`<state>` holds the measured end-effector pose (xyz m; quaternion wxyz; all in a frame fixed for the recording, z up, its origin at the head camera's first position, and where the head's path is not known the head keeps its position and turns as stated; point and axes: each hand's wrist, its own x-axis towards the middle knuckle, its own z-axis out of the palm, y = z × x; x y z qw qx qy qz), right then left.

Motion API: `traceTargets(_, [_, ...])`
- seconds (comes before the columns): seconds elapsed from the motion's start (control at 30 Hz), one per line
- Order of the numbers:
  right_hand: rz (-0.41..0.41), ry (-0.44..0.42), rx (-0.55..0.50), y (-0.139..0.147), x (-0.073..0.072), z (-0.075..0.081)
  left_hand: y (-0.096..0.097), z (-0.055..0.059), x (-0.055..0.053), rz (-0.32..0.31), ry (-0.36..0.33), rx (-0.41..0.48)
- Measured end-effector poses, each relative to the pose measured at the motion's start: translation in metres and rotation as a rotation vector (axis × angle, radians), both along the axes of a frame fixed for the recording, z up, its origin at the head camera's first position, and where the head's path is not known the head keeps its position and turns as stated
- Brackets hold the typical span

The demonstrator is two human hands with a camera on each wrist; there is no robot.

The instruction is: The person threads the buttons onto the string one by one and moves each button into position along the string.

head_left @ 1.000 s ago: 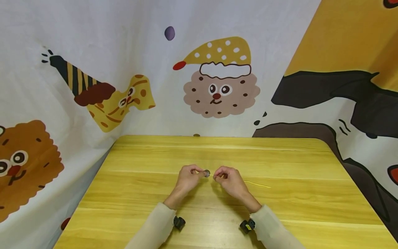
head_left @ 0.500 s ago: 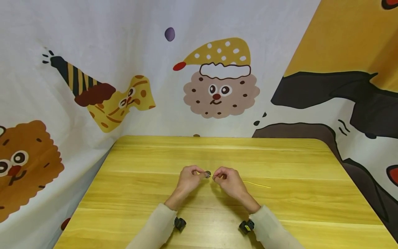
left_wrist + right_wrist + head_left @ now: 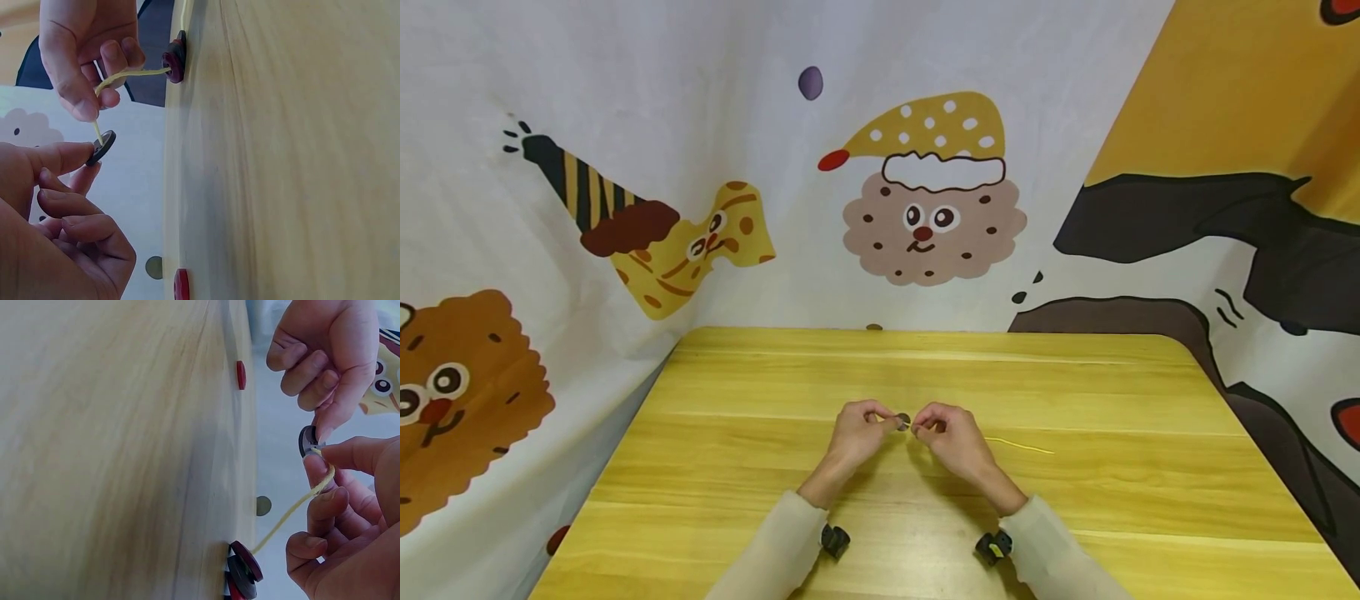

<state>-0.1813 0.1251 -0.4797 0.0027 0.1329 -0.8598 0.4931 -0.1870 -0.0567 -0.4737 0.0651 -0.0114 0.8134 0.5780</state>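
Note:
My left hand (image 3: 855,435) pinches a dark round button (image 3: 103,149) between thumb and finger, raised over the table. Opposite it, my right hand (image 3: 957,435) pinches a yellow string (image 3: 294,509) close to the button's face. In the left wrist view the string's end meets the button at its middle. From the right fingers the string drops to a small cluster of dark red and black buttons (image 3: 242,572) threaded on it at the tabletop. Its loose tail runs out to the right of the right hand in the head view.
A single red button (image 3: 241,375) lies on the wooden table (image 3: 880,517), off to the left-hand side. Behind the table hangs a white cloth (image 3: 805,208) printed with cartoon food figures. A small black camera sits at each wrist.
The dark button in the left hand has shifted slightly right, narrowing the gap to the right fingertips. Both hands keep their pinches, and the string's tail has barely moved.

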Motion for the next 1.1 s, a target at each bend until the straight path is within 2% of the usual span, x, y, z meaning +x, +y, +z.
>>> traceTargets(1.1, [-0.008, 0.017, -0.014, -0.0045, -0.0008, -0.0013, 0.0020, -0.0018, 0.0005, -0.009, -0.009, 0.015])
